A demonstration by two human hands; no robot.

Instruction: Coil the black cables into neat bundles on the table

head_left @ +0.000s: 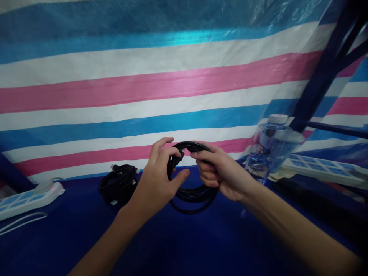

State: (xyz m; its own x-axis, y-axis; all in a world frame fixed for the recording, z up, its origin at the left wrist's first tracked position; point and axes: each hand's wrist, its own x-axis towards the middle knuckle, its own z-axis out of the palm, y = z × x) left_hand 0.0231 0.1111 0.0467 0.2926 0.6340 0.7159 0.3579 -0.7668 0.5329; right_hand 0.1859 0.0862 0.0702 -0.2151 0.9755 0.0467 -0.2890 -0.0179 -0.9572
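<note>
A coiled black cable (192, 194) is held up over the blue table (172, 241). My right hand (220, 168) is closed around the right side of the coil, thumb pointing left along its top. At the coil's left side is my left hand (161, 172), its index finger on a connector near the upper left of the loop and its thumb spread below, in front of the coil. To the left of my left hand, a bundle of black cables (120, 182) with several connectors lies on the table.
A power strip (31, 199) with a white cord is at the left edge. On the right stand a clear bottle (270, 142) and a clear cup (283, 147), beside another power strip (324, 168). Striped sheeting (143, 88) hangs behind the table, with a dark metal frame (319, 80) at right.
</note>
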